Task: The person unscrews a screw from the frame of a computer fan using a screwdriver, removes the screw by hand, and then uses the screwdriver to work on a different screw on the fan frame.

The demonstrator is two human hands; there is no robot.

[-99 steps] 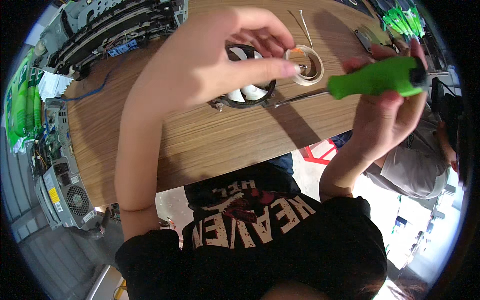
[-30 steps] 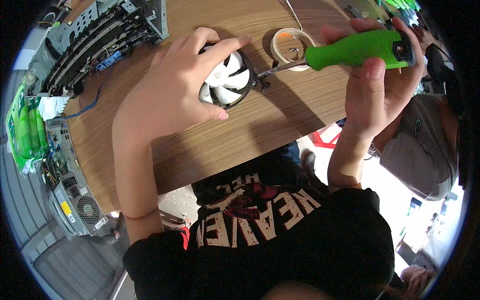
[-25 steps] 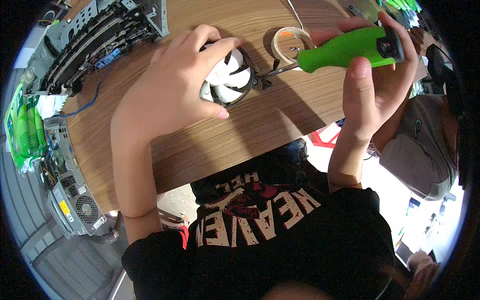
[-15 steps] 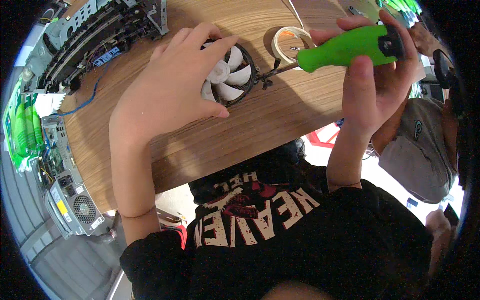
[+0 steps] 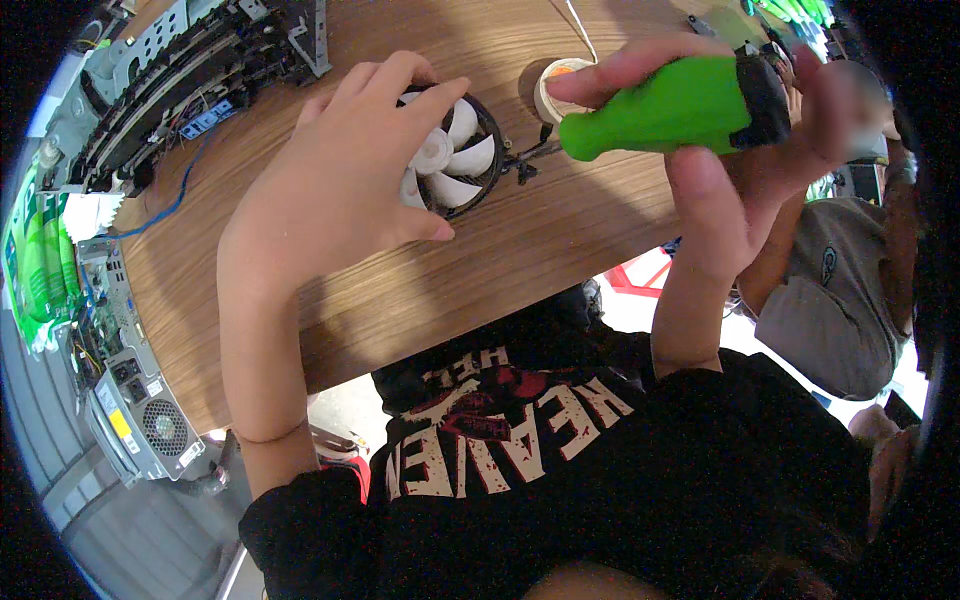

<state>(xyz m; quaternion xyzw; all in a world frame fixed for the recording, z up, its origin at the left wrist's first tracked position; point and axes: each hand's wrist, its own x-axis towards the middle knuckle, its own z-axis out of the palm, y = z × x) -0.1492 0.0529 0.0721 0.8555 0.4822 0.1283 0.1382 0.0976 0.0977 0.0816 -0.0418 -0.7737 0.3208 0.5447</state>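
Observation:
My left hand (image 5: 340, 180) is closed round a black-framed fan with white blades (image 5: 460, 160), resting on the wooden table (image 5: 520, 260). In my right hand (image 5: 720, 190) is a screwdriver with a green handle (image 5: 650, 115), held between thumb and fingers. Its dark shaft points left to small black parts (image 5: 525, 170) at the fan's right edge; I cannot make out exactly what the tip touches. Behind the handle lies a cream tape roll (image 5: 552, 75) with orange inside, partly hidden by my fingers.
Disassembled metal machinery (image 5: 170, 80) fills the back left, beside a blue cable (image 5: 170, 210), green packets (image 5: 45, 260) and a metal unit with a grille (image 5: 140, 420). More green packets (image 5: 795, 10) lie at back right. A person in grey (image 5: 835, 300) is at the right.
My left hand has come back and down to grip the fan. The screwdriver tip has moved to the fan's right side, and in the last half second my right fingers have shifted leftward round the handle.

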